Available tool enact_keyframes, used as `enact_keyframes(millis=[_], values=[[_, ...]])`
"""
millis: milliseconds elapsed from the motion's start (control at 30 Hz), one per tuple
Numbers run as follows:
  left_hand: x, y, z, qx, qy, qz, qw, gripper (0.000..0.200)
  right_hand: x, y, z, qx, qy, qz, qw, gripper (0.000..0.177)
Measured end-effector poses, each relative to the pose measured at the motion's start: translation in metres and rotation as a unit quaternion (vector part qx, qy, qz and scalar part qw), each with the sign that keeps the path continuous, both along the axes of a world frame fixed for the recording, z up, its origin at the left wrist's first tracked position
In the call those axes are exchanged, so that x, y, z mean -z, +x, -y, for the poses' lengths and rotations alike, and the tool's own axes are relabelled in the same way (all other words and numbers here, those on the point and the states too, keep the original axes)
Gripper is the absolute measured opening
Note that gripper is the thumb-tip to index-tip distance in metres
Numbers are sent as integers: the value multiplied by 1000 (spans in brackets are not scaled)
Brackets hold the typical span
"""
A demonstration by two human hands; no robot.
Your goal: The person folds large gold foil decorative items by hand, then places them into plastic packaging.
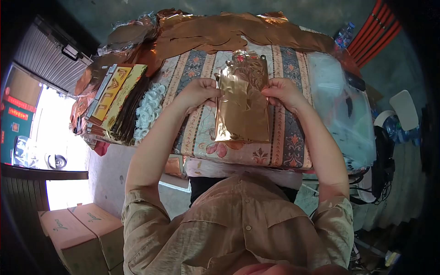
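A flat, folded gold foil balloon (243, 112) lies on the patterned tablecloth in front of me, with small rounded tabs along its upper edges. My left hand (200, 94) pinches its left edge between thumb and fingers. At the opposite edge, my right hand (285, 94) grips the foil in the same way. Part of the fingers on both hands is hidden from view. Left of my left forearm sits a pile of white curled pieces (150, 107), and past it a stack of printed packets (114, 98) with yellow fronts.
Brown-gold foil sheets (201, 34) spread across the table's far side. Clear plastic bags (337, 101) cover the right side. Cardboard boxes (80, 229) stand on the floor at lower left. Orange-red bars (373, 32) and a white chair (403, 107) are at right.
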State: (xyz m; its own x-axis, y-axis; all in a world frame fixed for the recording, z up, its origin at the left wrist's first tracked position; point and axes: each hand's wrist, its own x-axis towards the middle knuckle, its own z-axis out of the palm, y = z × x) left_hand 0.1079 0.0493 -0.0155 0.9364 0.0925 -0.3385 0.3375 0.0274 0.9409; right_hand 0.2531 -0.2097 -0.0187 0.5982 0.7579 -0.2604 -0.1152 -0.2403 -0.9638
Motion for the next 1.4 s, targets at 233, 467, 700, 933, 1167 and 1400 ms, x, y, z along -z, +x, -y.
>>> enact_keyframes(millis=[233, 467, 700, 933, 1167, 1400], values=[[6, -2, -1, -16, -23, 11, 1000, 10, 5, -1, 1, 7, 18, -23, 1000, 10], [11, -4, -2, 18, -2, 22, 1000, 22, -2, -4, 1, -10, 8, -46, 999, 12], [9, -4, 0, 10, 20, 31, 999, 16, -6, -10, -2, 3, 5, 16, 1000, 9], [-2, -24, 18, 1, 246, 113, 963, 14, 13, -13, 1, -6, 11, 231, 973, 7], [8, -33, 19, 29, 360, 269, 893, 17, -1, -32, 9, -86, 43, 587, 804, 23], [-2, -34, 17, 142, 475, 341, 798, 33, -8, -30, 10, -190, 38, 757, 624, 17]])
